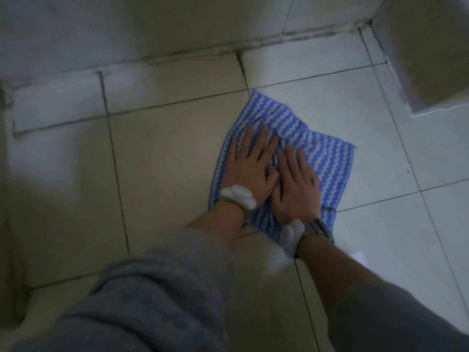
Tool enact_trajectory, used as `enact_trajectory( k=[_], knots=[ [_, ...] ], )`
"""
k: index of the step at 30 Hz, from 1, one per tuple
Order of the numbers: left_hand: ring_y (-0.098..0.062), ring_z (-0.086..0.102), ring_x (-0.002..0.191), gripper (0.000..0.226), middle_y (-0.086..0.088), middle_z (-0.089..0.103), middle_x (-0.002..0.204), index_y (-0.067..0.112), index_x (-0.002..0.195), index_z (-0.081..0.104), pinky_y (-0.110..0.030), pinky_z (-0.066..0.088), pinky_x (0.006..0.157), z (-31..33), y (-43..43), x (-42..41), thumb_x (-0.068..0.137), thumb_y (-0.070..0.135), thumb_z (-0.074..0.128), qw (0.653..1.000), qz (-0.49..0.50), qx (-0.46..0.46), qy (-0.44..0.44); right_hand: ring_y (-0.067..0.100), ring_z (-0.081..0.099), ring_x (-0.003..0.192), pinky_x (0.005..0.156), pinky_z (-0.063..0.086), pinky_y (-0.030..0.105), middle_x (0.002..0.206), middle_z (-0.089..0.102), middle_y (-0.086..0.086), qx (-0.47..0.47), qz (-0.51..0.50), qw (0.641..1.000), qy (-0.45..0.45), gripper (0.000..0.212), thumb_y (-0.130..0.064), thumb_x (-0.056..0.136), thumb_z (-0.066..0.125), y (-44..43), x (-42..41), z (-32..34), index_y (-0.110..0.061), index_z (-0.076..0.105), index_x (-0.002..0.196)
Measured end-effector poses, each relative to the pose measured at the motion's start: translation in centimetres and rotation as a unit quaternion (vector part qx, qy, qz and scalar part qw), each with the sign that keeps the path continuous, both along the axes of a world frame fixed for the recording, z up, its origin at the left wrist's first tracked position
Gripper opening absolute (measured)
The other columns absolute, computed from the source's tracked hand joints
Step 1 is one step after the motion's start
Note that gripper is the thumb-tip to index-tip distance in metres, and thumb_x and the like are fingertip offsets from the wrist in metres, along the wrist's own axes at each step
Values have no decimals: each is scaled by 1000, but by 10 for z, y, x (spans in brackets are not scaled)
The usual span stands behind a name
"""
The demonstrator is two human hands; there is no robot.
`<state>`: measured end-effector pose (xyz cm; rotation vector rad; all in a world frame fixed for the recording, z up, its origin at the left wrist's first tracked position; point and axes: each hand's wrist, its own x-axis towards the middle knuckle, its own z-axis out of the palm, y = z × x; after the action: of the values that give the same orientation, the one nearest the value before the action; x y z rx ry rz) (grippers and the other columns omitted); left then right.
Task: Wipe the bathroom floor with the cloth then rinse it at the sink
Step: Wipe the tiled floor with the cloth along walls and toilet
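My left hand (pixel 250 163) and right hand (pixel 295 184) press flat, fingers straight, on the blue striped cloth (pixel 319 153). Its loose far edge, beyond my fingertips, could bunch up and skip floor tile (pixel 162 161) if I push unevenly.

Both hands, left (pixel 250 163) and right (pixel 295 184), apparently press flat on the striped cloth (pixel 327 158).
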<state>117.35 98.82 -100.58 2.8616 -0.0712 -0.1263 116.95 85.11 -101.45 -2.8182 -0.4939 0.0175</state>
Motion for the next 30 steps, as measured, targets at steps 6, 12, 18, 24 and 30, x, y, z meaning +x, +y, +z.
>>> enact_trajectory(
  k=[6, 12, 18, 24, 30],
  knots=[
    [-28, 5, 154, 57, 0, 14, 166, 23, 158, 21, -51, 7, 123, -8, 12, -62, 103, 36, 31, 997, 70, 5, -44, 25, 24, 150, 121, 15, 44, 160, 32, 2, 25, 51, 998, -28, 56, -47, 100, 34, -1, -1, -2, -24, 41, 150],
    [-27, 2, 154, 62, -2, 10, 167, 21, 159, 17, -52, 7, 122, -6, -7, -96, 100, 37, 28, 994, 103, 15, -22, 32, 28, 148, 110, 34, 53, 159, 33, 12, 80, 35, 995, -53, 60, -53, 102, 31, -8, 7, -13, -18, 45, 148],
    [-26, -10, 153, 64, -1, -6, 167, 21, 159, 0, -50, -3, 123, -4, -8, -85, 103, 44, 21, 993, 113, 38, 4, 33, 27, 148, 116, 24, 50, 159, 32, 13, 41, 29, 998, -50, 63, -54, 98, 35, -7, 8, -13, -19, 43, 150],
    [-23, -7, 154, 63, 1, 1, 168, 22, 159, 9, -45, -7, 123, -4, 4, -131, 102, 42, 25, 994, 105, -1, -16, 20, 5, 154, 123, 2, 48, 166, 13, -2, -12, 47, 999, -14, 63, -60, 100, 24, -2, -24, -7, -32, 21, 157],
    [-22, -4, 154, 68, 1, 5, 167, 23, 159, 15, -44, -5, 124, -5, 29, -186, 96, 48, 24, 996, 85, -13, -19, 22, 8, 154, 123, 8, 50, 166, 14, -5, -23, 78, 997, -8, 65, -62, 98, 18, -2, -90, -2, -33, 21, 157]
  ],
)
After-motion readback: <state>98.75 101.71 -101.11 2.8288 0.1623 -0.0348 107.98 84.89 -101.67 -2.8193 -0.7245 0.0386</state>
